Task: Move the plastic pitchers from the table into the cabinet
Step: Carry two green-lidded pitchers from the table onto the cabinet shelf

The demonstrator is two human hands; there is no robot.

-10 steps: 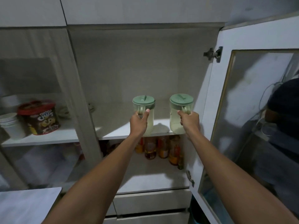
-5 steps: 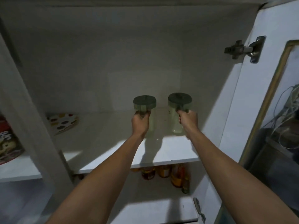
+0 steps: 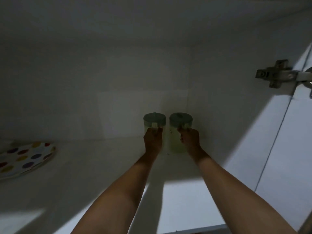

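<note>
Two clear plastic pitchers with green lids stand side by side deep in the cabinet, near its back right corner. My left hand (image 3: 152, 140) is closed around the handle of the left pitcher (image 3: 154, 121). My right hand (image 3: 190, 139) grips the handle of the right pitcher (image 3: 181, 122). Both pitchers are upright and almost touch each other. They rest on the white cabinet shelf (image 3: 101, 166). My hands hide the handles and most of the left pitcher's body. The interior is dim.
A plate with coloured dots (image 3: 25, 159) lies on the shelf at the far left. The open cabinet door (image 3: 287, 149) and its metal hinge (image 3: 276, 76) are on the right. The cabinet's right wall stands close beside the right pitcher.
Both hands have pushed the pitchers from the shelf's front edge deep toward the back right corner. The camera has moved closer into the cabinet.
</note>
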